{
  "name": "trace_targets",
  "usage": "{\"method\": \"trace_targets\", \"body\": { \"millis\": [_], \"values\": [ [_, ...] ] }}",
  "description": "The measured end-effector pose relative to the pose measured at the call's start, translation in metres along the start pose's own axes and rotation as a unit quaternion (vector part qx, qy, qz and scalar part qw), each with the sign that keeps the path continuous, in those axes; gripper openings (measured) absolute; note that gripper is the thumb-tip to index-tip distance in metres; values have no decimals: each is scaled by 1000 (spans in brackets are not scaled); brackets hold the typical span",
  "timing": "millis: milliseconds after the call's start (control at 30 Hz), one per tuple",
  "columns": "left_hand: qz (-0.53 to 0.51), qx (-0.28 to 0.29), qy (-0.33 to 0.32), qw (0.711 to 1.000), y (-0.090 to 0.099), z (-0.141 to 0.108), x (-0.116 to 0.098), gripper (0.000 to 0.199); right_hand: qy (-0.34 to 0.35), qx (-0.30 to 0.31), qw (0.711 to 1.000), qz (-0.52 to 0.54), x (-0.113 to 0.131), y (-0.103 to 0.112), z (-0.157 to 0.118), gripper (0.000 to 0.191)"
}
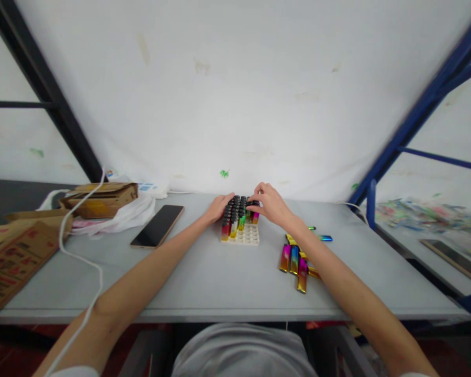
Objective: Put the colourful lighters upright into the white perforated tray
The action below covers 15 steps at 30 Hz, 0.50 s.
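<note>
A white tray with round holes stands on the table. Its left and back parts hold rows of upright lighters with black tops and red, yellow, green and pink bodies. My left hand is closed against the far left side of the tray and its lighters, with some fingertips hidden. At the tray's back right, my right hand pinches the black top of a lighter. Under my right forearm lies a loose pile of shiny lighters in pink, gold and blue.
A dark phone lies left of the tray. Cardboard boxes, a white plastic bag and a white cable occupy the left side. Behind the table rises a white wall, with a blue metal frame at right.
</note>
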<state>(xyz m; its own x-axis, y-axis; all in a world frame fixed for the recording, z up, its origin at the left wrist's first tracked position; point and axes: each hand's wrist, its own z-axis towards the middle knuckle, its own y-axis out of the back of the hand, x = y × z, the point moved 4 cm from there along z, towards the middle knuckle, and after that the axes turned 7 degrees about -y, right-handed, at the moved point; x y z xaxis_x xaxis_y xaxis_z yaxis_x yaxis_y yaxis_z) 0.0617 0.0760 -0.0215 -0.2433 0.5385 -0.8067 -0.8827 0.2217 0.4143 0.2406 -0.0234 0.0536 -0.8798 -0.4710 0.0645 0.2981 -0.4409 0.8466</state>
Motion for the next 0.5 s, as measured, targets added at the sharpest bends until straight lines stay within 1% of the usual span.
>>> {"method": "trace_targets", "body": {
  "millis": [100, 267, 400, 500],
  "values": [
    [-4, 2, 1, 1000, 0, 0, -1, 58, 4, -6, 1000, 9, -1, 0, -1, 21],
    [-15, 4, -4, 1000, 0, -1, -4, 57, 5, 3, 999, 42, -7, -5, -7, 21],
    [-8, -8, -7, 1000, 1, -2, -6, 56, -10, 26, 996, 81, -16, -9, -4, 20],
    [-5, -7, -3, 1000, 1, -2, -4, 57, -9, 54, 994, 93, -19, -12, 1, 17]
  ]
}}
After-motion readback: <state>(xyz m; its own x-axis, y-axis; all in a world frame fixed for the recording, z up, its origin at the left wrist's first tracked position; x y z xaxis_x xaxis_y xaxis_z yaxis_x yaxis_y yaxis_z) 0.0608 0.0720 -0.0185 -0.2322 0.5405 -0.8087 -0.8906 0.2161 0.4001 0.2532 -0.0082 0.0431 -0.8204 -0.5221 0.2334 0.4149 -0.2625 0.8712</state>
